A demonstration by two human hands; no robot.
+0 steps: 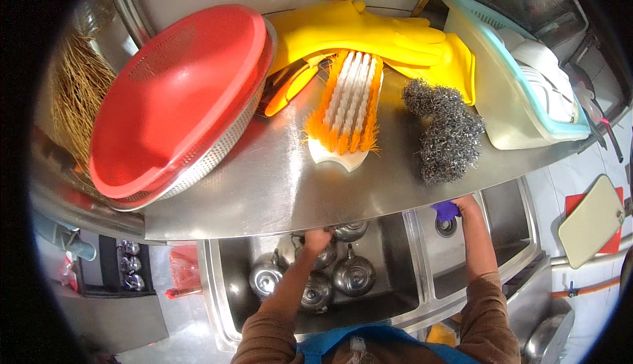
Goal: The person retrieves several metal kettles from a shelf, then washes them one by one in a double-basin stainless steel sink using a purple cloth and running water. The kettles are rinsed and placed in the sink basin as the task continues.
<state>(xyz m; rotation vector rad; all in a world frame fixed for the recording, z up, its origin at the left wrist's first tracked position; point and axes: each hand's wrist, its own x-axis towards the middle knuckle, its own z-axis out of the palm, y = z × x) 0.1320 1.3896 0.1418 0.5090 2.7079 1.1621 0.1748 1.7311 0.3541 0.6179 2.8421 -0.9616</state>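
In the left sink basin (395, 245) lie several stainless steel teapots (354, 275). My left hand (319, 239) is over the back of that basin at a teapot, its fingers partly hidden by the steel shelf's edge. My right hand (464, 204) is shut on a purple cloth (446, 210) above the drain (446, 226) of the right basin; the shelf edge lies just behind it.
On the steel shelf (222, 210) are a red colander (178, 102), a scrub brush (351, 107), yellow rubber gloves (356, 32), steel wool (445, 131) and a plastic basket (509, 102) of white dishes. A cutting board (591, 220) stands at the right.
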